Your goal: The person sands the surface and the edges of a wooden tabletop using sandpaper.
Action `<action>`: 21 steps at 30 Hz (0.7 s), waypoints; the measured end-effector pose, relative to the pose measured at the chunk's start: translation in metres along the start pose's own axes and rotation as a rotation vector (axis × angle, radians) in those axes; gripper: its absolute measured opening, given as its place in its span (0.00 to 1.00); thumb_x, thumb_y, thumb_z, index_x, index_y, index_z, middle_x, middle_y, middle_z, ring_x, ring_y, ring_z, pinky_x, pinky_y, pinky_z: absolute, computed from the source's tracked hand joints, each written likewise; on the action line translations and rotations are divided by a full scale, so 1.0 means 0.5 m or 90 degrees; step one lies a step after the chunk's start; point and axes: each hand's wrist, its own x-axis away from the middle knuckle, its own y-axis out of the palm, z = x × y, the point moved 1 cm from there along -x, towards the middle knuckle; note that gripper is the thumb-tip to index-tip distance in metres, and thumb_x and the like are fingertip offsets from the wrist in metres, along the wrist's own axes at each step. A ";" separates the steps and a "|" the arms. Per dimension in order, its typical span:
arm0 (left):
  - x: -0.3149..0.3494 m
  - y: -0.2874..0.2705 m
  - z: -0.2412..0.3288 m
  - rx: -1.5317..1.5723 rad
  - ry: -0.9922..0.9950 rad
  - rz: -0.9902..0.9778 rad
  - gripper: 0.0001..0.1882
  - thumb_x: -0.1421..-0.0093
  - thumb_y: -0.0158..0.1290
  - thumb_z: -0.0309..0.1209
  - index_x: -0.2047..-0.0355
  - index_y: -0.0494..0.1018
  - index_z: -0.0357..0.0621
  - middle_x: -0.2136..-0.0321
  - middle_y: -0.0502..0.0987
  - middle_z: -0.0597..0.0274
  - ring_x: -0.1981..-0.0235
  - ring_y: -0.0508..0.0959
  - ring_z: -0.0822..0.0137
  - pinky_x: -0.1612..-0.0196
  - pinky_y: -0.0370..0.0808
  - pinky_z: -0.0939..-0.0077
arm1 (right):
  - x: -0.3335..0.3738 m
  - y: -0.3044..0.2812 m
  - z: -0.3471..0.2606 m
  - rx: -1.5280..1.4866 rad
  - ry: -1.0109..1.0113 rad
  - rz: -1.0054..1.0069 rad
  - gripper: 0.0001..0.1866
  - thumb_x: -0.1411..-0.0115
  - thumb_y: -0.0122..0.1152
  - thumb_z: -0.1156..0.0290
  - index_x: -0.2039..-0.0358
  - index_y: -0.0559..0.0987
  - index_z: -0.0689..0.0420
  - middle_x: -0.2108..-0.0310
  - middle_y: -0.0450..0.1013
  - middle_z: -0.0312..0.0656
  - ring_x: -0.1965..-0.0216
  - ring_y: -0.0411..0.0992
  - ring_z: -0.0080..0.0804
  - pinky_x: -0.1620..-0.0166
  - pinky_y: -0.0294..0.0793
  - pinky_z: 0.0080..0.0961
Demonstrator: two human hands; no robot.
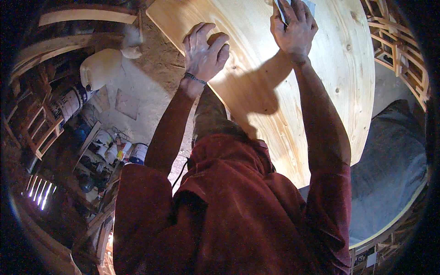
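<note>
A large pale wooden board [337, 64] with knots and flowing grain slants in front of me. At its far part, my right hand [295, 34] is closed on a thin, pale blue-white sheet [311, 6] pressed against the wood; the hand covers most of the sheet, and its kind does not show clearly. My left hand [205, 55], with a dark band at the wrist, is at the board's left edge. Its fingers are bent but apart, with nothing seen in them. Whether those fingertips touch the wood, I cannot tell. Shadows of my arm and hand fall across the board.
Left of the board is a dusty floor [126, 82] with a pale plastic jerrycan [100, 68], a white-and-blue bucket [68, 103] and cluttered bags and containers [110, 149]. Wooden frames [396, 39] stand at the far right. Dark grey fabric [389, 174] lies to the right.
</note>
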 end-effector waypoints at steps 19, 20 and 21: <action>-0.130 0.064 -0.295 -0.083 0.229 -0.047 0.35 0.35 0.55 0.47 0.33 0.65 0.41 0.38 0.70 0.42 0.37 0.71 0.47 0.35 0.67 0.54 | 0.033 0.010 0.003 0.134 -0.047 -0.043 0.23 0.35 0.55 0.53 0.40 0.78 0.42 0.35 0.69 0.41 0.34 0.65 0.45 0.38 0.64 0.53; -0.152 0.070 -0.355 -0.165 0.184 -0.062 0.32 0.34 0.54 0.46 0.36 0.67 0.40 0.43 0.73 0.41 0.42 0.74 0.45 0.37 0.69 0.54 | 0.090 -0.021 -0.020 0.115 -0.064 -0.103 0.23 0.32 0.54 0.55 0.39 0.76 0.44 0.33 0.67 0.43 0.33 0.63 0.47 0.37 0.65 0.52; -0.171 0.064 -0.416 -0.254 0.139 -0.079 0.29 0.32 0.52 0.45 0.38 0.69 0.38 0.48 0.77 0.39 0.46 0.77 0.43 0.40 0.72 0.53 | 0.154 -0.053 -0.038 0.081 -0.073 -0.170 0.24 0.33 0.56 0.56 0.37 0.75 0.43 0.32 0.66 0.45 0.32 0.62 0.49 0.36 0.63 0.55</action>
